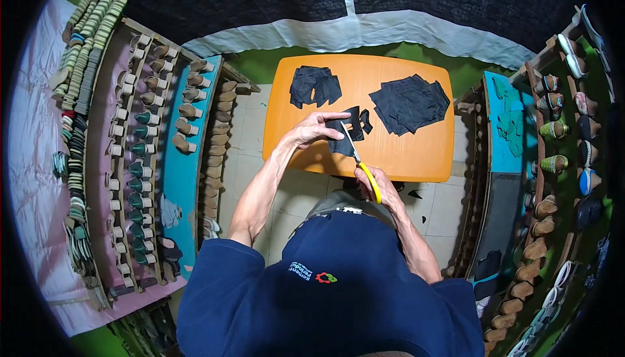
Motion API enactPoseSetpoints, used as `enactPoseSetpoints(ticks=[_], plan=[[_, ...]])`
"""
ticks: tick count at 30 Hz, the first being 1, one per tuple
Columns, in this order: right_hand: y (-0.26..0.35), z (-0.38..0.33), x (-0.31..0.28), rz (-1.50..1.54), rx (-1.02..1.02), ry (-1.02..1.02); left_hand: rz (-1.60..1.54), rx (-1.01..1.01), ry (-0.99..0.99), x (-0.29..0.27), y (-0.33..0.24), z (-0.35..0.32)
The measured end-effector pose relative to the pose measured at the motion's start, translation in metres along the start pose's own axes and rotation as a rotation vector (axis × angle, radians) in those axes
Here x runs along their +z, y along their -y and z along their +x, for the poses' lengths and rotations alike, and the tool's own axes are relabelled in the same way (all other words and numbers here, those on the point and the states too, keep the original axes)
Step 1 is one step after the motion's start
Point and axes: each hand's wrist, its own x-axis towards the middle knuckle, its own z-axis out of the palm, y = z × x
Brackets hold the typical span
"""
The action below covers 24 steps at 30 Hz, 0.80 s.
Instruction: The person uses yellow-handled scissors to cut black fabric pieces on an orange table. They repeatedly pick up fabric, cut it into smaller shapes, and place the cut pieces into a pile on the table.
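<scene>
My left hand (314, 130) pinches a piece of black fabric (340, 146) over the near part of the orange table. In my right hand (381, 191) is a pair of scissors (368, 176) with yellow handles, its blades reaching up to the fabric's right side. Small black offcuts (366, 121) lie just right of the blades. Beyond my left hand sits a pile of cut black fabric pieces (315, 86). A larger, spread-out stack of black fabric (410, 103) rests on the table's right half.
The orange table (280, 96) has rounded corners. Racks of shoe lasts and shoes (140, 188) stand to my left, with more shoes (545, 220) on shelves at my right. Dark curtains (273, 5) hang behind the table. A few black scraps (415, 194) are on the tiled floor.
</scene>
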Motion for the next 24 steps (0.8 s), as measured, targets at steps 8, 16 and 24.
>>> enactPoseSetpoints(ticks=[8,16,24], plan=[[-0.004,0.003,0.0,0.066,-0.003,-0.011,0.003,0.028,-0.058,-0.004,0.007,0.002],[-0.002,0.0,-0.002,0.042,0.004,0.007,0.076,-0.031,0.001,-0.022,-0.002,0.002],[-0.008,-0.003,-0.002,0.081,0.035,0.033,0.133,-0.077,0.036,-0.032,-0.003,0.002]])
